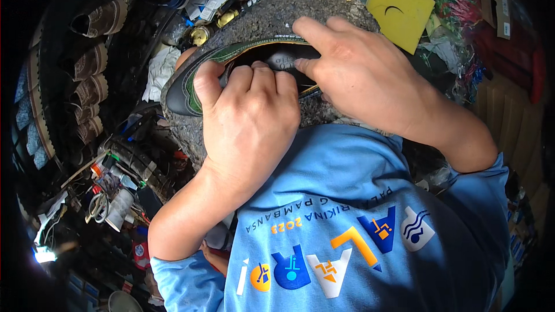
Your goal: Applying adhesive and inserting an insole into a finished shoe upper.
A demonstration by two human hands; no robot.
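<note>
— Rubber and rough grit, mostly. On the far left, rows of shoes are standing on a rack, and below them small tools and cords are lying in a heap.

— And the piece being worked?

— A shoe sole, grey and gritty underneath with a dark, green-trimmed rim, is resting against the person's lap at the centre. The left hand is curling over its near edge, fingers pressed together and hooked into the opening, thumb clamped on the rim.

— The right one?

— The right hand is lying over the far side, forefinger stretched along the gritty face, the other fingers tucked in and pinching the edge beside the left fingertips.

— How would it handle?

— Light, I judge, and bendy rather than stiff; the grit should give good purchase, so the rim looks the place to grip.

— And around it?

— A blue shirt is filling the near side. Far right, a yellow foam sheet is sitting among scraps and cardboard; no clear worktop is showing.
</note>
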